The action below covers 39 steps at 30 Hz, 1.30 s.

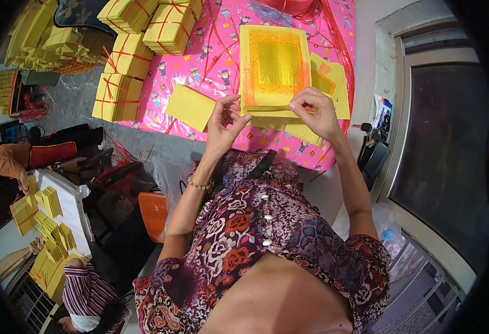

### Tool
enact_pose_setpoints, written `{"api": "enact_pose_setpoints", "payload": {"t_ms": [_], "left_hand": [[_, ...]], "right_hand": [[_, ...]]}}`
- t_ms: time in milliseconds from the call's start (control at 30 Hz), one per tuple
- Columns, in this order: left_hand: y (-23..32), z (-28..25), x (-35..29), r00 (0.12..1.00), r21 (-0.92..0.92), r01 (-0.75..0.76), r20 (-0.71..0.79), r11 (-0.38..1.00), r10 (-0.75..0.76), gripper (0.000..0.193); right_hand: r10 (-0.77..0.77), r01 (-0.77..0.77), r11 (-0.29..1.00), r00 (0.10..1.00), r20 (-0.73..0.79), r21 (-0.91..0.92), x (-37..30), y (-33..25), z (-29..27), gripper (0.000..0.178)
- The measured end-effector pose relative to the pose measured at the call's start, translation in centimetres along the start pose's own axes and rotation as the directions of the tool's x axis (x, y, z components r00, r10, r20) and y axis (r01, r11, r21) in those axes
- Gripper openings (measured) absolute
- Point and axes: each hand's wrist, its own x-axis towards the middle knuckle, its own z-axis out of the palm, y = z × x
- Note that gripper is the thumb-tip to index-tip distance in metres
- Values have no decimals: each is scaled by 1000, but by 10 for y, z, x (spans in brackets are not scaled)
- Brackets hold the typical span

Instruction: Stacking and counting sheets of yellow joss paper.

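A stack of yellow paper sheets (247,67) lies in front of me, its top sheet printed with an orange border around a shiny gold square (278,64). At the stack's near right corner, my right hand (318,114) pinches the paper edge between thumb and fingers. By the near left corner is my left hand (225,121), its fingers curled but apart and its thumb tip against the stack's near edge. More yellow sheets (338,92) lie partly hidden under and to the right of the stack. A plain yellow bundle (191,107) rests to the left of my left hand.
Tied yellow paper bundles (123,55) line the left edge of the pink patterned tablecloth (169,72). Red strings (339,42) hang along the right side. On the left, other people's hands (35,245) are at a white table (69,195) with paper bundles. An orange stool (152,214) stands nearby.
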Motion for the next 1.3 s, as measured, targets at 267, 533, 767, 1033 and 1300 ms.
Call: {"api": "enact_pose_setpoints", "payload": {"t_ms": [267,533,767,1033,1300], "left_hand": [[3,2,5,999,85,-17,-45,996,21,45],[18,0,17,998,183,-41,-43,982,50,40],[18,-15,13,994,286,-95,74,953,77,42],[26,-16,16,971,477,-227,180,849,158,43],[30,-19,19,971,467,-222,190,856,149,36]], "right_hand": [[-47,49,993,999,21,-103,0,-2,0,11],[-120,129,940,992,50,-316,0,-8,2,24],[-77,86,972,996,49,-218,2,-8,0,23],[-55,64,977,997,46,-205,1,-7,-1,23],[-66,81,967,995,68,-241,2,-6,-1,26]]}}
